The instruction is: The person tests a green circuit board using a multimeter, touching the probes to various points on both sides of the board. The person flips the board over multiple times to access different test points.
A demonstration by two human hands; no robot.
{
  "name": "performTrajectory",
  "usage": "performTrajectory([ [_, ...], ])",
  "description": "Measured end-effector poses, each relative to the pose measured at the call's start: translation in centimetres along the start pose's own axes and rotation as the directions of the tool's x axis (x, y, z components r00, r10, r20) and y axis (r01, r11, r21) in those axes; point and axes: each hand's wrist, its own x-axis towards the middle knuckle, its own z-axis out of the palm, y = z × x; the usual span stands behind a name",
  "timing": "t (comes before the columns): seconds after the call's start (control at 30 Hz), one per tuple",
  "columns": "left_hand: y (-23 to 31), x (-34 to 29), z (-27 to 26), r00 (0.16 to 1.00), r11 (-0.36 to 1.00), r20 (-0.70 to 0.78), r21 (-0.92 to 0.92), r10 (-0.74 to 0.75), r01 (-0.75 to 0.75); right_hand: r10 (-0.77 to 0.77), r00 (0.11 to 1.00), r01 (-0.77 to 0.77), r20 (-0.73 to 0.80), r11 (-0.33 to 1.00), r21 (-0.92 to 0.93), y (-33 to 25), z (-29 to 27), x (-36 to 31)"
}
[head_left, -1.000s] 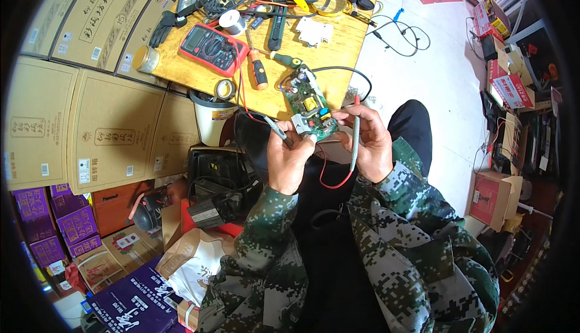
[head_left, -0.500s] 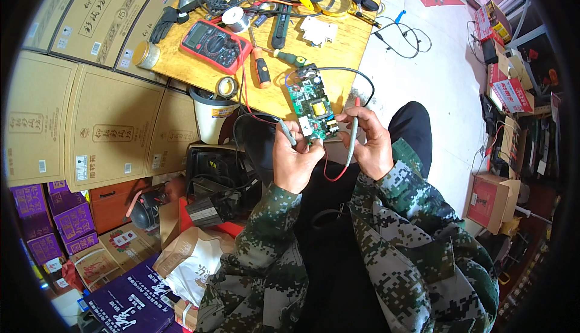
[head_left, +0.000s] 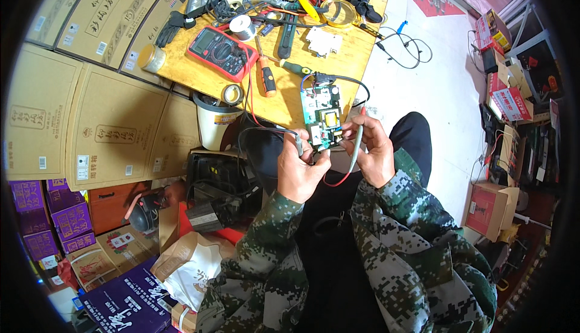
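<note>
A green circuit board point(head_left: 321, 104) with a yellow-wrapped transformer is held tilted just off the table's near edge. My left hand point(head_left: 297, 173) is closed on its near left corner, with a grey test probe point(head_left: 299, 144) between the fingers. My right hand point(head_left: 376, 155) grips a second grey test probe point(head_left: 356, 145), with a red lead curving from its lower end. Its fingertips are at the board's right edge; whether they touch it I cannot tell. A black cable runs from the board's far end. On the table lies a red multimeter point(head_left: 221, 52) with leads plugged in.
On the wooden table point(head_left: 181, 61) are an orange-black screwdriver point(head_left: 267, 76), a green-handled screwdriver point(head_left: 295, 67), a solder spool point(head_left: 242, 28), a tape roll point(head_left: 232, 94) and piled tools. Below stands a white bin point(head_left: 212, 124). Cardboard boxes point(head_left: 115, 130) are stacked at left.
Both hands and the board have come slightly lower in the picture, and the board's face catches more light. The table has also shifted a little in view. Both hands keep their grip.
</note>
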Motion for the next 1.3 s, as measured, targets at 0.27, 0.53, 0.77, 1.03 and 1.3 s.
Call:
performTrajectory([
  [0.27, 0.3, 0.0, 0.0, 0.999, 0.995, 0.001, 0.083, 0.051, -0.051, -0.001, 1.0, 0.001, 0.003, 1.0, 0.022, 0.4, -0.1, 0.0],
  [0.53, -0.3, 0.4, 0.1, 1.0, 1.0, 0.008, -0.028, -0.002, 0.002, -0.009, 1.0, 0.009, 0.002, 0.999, 0.035, 0.5, -0.1, 0.0],
  [0.77, -0.6, 1.3, -0.4, 0.995, 0.974, 0.066, -0.21, -0.077, 0.089, 0.003, 1.0, -0.003, -0.002, 1.0, 0.028, 0.3, 0.1, 0.2],
  [1.03, -0.4, 3.8, -3.1, 0.993, 0.979, 0.05, -0.169, -0.103, 0.11, 0.01, 1.0, -0.01, -0.002, 0.999, 0.035, 0.1, 0.2, 0.3],
  [1.3, -0.1, 9.6, -1.1, 0.935, 0.902, -0.032, 0.28, 0.352, -0.33, 0.003, 1.0, -0.003, -0.001, 1.0, -0.019, 0.0, 0.2, 0.5],
])
